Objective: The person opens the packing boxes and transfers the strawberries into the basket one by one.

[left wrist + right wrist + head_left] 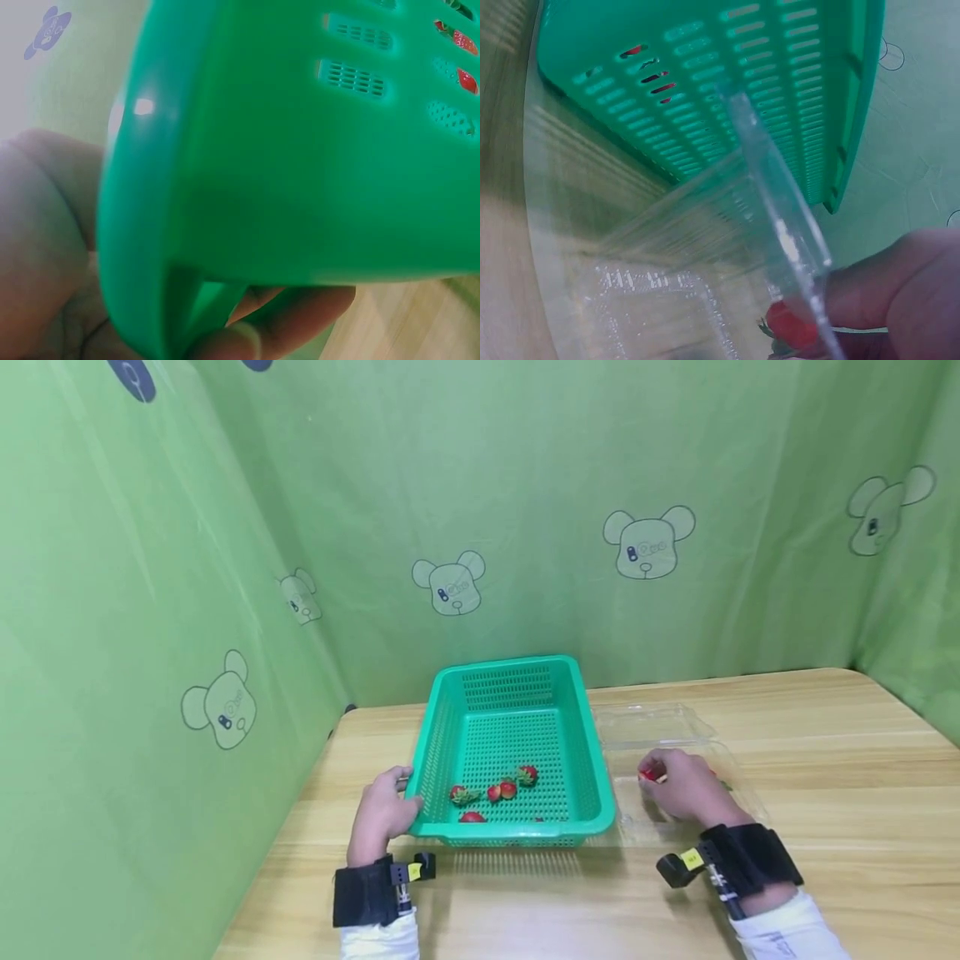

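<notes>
A green plastic basket (pixel 592 823) stands on the table with several strawberries (pixel 527 774) inside. My left hand (pixel 381 810) grips its near left corner, fingers hooked below the rim (pixel 150 195). Right of the basket lies a clear plastic box (pixel 630 814), its lid (pixel 648 722) folded back. Over the box, my right hand (pixel 686 787) pinches a strawberry (pixel 791 326) between thumb and fingers, seen through the clear wall in the right wrist view. Some red shows beyond that hand inside the box; the rest there is hidden.
The wooden table (pixel 840 760) ends at a green curtain (pixel 525 485) behind and on the left. The basket's right wall stands close beside the clear box.
</notes>
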`<state>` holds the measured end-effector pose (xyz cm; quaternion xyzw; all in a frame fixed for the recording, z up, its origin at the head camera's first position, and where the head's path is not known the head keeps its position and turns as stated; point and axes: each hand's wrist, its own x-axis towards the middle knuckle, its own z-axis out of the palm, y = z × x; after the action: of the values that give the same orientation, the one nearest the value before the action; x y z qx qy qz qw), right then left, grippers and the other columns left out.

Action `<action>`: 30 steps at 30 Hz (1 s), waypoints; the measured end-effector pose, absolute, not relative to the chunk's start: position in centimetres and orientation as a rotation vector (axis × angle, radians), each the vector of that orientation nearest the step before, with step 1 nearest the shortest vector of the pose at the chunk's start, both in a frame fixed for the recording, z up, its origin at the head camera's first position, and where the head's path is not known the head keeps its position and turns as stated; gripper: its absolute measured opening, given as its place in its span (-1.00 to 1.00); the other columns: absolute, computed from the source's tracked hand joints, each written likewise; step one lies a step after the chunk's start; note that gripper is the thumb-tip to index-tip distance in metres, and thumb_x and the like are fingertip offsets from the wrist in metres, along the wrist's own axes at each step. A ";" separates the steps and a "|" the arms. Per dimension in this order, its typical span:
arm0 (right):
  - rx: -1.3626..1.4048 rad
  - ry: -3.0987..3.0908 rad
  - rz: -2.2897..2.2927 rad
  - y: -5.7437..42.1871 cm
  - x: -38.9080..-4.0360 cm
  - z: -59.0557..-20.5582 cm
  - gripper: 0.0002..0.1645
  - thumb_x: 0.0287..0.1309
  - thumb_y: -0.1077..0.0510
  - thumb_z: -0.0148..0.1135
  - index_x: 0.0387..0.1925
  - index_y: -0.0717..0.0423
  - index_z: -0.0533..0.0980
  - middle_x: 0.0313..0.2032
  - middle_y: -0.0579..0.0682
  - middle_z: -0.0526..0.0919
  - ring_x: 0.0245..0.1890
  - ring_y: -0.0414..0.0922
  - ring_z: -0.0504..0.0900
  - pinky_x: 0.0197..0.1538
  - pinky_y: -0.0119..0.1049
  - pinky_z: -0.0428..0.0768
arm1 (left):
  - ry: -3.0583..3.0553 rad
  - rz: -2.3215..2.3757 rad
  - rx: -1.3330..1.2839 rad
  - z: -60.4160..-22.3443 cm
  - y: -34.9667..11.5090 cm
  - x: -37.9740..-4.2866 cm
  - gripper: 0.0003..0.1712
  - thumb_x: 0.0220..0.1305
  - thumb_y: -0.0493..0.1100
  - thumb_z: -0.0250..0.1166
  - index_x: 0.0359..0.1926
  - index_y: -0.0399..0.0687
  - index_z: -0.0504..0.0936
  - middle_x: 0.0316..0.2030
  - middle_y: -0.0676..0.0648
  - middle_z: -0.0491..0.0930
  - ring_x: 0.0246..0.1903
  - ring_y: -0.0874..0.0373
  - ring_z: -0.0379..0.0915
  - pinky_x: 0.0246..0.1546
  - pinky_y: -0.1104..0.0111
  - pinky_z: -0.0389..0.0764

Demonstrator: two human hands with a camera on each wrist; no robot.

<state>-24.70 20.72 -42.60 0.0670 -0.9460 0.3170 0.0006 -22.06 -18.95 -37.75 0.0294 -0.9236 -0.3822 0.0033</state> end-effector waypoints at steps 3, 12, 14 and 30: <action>0.229 -2.950 1.002 20.6 -24.7 -42.3 -0.76 0.13 0.21 0.23 -0.17 0.28 0.54 -0.23 0.25 0.65 -0.25 0.10 0.59 -0.27 -0.02 0.55 | -2.894 -1.199 0.093 -37.6 -18.9 -22.1 -0.43 0.20 -0.32 0.20 0.25 -0.32 0.36 0.13 -0.38 0.49 0.14 -0.28 0.34 0.06 -0.07 0.47; 0.279 -2.907 1.017 20.5 -24.6 -41.5 -0.74 0.10 0.22 0.24 -0.19 0.31 0.54 -0.28 0.27 0.67 -0.28 0.14 0.61 -0.26 0.05 0.58 | -2.888 -1.194 0.088 -37.4 -19.0 -22.1 -0.43 0.19 -0.33 0.21 0.24 -0.33 0.36 0.12 -0.38 0.50 0.13 -0.28 0.35 0.08 -0.08 0.47; 0.277 -2.910 1.015 20.5 -24.6 -41.4 -0.74 0.11 0.21 0.24 -0.18 0.31 0.54 -0.27 0.27 0.67 -0.28 0.14 0.61 -0.26 0.04 0.58 | -2.885 -1.196 0.084 -37.4 -19.0 -22.1 -0.44 0.19 -0.33 0.21 0.24 -0.33 0.36 0.12 -0.38 0.50 0.13 -0.28 0.35 0.08 -0.08 0.46; 0.257 -2.921 1.021 20.4 -24.3 -41.6 -0.76 0.13 0.21 0.23 -0.18 0.27 0.54 -0.26 0.24 0.67 -0.28 0.12 0.61 -0.29 0.04 0.58 | -2.878 -1.214 0.098 -37.5 -18.8 -21.8 -0.43 0.20 -0.32 0.21 0.24 -0.32 0.36 0.13 -0.37 0.49 0.14 -0.28 0.34 0.12 -0.11 0.42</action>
<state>-24.27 20.36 -41.60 0.0827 -0.9406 0.3288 0.0183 -21.82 -18.76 -37.47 0.0314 -0.9208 -0.3886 0.0083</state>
